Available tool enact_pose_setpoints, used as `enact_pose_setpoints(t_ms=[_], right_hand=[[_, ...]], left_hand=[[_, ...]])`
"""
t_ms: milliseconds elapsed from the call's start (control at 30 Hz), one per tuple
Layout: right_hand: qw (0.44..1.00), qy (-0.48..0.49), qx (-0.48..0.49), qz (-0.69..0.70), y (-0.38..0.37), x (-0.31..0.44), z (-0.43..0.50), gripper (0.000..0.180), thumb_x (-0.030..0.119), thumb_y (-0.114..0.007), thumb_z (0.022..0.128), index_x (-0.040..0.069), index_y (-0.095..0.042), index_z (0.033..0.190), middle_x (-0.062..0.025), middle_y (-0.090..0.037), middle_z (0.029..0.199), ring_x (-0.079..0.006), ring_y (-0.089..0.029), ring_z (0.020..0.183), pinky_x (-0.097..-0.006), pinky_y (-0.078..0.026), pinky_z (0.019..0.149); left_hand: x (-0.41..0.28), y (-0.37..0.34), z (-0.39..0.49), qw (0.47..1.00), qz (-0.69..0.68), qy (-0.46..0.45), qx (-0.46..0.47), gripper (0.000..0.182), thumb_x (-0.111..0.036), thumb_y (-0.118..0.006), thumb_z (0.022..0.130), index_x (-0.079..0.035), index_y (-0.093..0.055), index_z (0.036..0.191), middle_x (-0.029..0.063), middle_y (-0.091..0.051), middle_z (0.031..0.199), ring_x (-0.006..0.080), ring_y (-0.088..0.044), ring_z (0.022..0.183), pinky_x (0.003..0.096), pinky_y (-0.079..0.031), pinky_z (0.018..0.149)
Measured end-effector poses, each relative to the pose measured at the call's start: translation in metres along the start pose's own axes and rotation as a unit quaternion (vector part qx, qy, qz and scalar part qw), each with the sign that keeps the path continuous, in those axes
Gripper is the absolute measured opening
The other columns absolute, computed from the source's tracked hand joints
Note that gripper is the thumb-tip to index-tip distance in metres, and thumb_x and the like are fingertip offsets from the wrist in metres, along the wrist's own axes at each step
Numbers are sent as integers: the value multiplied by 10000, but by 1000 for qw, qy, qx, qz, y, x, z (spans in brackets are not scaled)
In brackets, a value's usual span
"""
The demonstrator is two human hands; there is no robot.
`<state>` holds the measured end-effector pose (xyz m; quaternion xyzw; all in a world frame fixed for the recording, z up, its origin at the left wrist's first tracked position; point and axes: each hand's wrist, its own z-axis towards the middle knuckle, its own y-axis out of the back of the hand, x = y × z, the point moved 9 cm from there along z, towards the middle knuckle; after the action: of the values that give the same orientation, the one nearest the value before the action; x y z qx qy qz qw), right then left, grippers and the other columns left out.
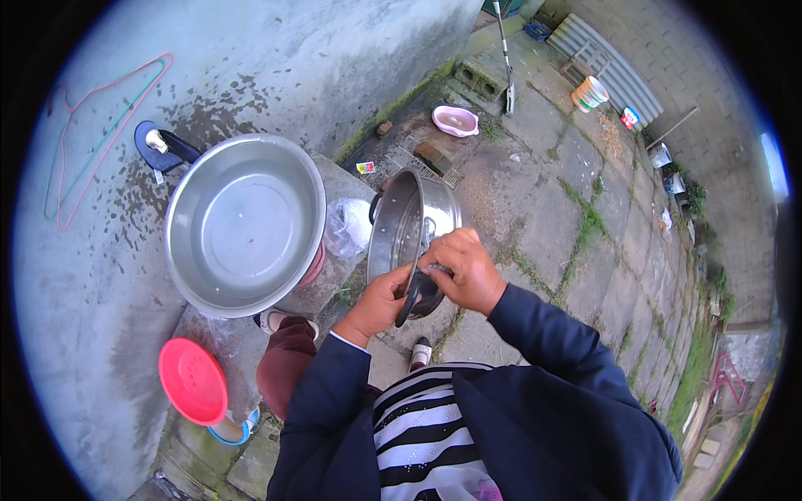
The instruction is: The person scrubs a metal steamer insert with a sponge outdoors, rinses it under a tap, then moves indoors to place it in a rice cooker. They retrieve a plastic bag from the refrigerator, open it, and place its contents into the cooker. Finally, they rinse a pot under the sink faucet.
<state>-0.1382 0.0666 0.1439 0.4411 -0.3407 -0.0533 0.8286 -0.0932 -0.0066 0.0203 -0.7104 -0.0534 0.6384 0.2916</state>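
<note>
A stainless steel pot (443, 203) with black handles is tilted on its side in front of me, its inside facing left and wet with drops. My left hand (381, 299) grips the pot's rim beside the near black handle (407, 307). Against the pot's outer wall, near that handle, my right hand (460, 269) is pinching a small grey scrubber, mostly hidden by the fingers. Left of the pot stands a wide aluminium basin (247, 219) with shallow water in it. A clear plastic bag (346, 227) lies between basin and pot.
A red plastic basin (193, 382) is at the lower left. Wire hangers (103, 134) hang on the wall. Beyond the pot are a brick (432, 158) on a drain grate, a pink tub (455, 121), a concrete block (479, 80) and a squeegee mop (510, 100).
</note>
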Motion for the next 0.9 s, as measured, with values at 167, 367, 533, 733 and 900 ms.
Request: enact_pose_setpoints(t_ms=[167, 367, 533, 733, 900], right_hand=[[1000, 2, -26, 17, 9, -32, 45, 107, 74, -665, 716, 90, -653, 820, -78, -611, 830, -282, -577, 854, -377, -427, 794], [952, -254, -6, 168, -5, -151, 64, 102, 129, -656, 797, 33, -661, 831, -75, -636, 832, -183, -602, 792, -306, -464, 740], [920, -335, -19, 202, -12, -170, 49, 135, 157, -640, 822, 28, -660, 857, -72, -643, 766, -138, -598, 711, -280, -471, 676], [992, -115, -1, 42, 1, -64, 33, 61, 57, -660, 747, 31, -651, 801, -121, -646, 834, -262, -625, 831, -340, -485, 762], [980, -192, -35, 33, 10, -117, 43, 74, 55, -643, 746, 29, -650, 815, -136, -642, 808, -310, -624, 778, -363, -493, 740]], left_hand=[[-4, 10, -1, 1000, 14, 9, -26, 489, -16, -612, 854, -13, -451, 1316, -20, -576, 1086, 55, -541, 965, 222, -439, 855], [8, 7, -6, 997, 64, 32, -5, 492, -2, -624, 836, -15, -479, 1306, -53, -566, 986, 22, -515, 859, 185, -429, 770], [7, 2, -6, 997, 59, 49, 16, 497, 0, -628, 832, -16, -479, 1307, -56, -563, 981, 21, -513, 842, 184, -428, 761], [8, 7, -5, 999, -1, 37, -22, 493, 8, -619, 834, -12, -477, 1306, -40, -577, 1033, 34, -535, 889, 202, -441, 803], [16, 2, -6, 997, 42, 65, 8, 493, 27, -598, 840, -9, -463, 1313, -7, -593, 1100, 63, -561, 973, 231, -451, 866]])
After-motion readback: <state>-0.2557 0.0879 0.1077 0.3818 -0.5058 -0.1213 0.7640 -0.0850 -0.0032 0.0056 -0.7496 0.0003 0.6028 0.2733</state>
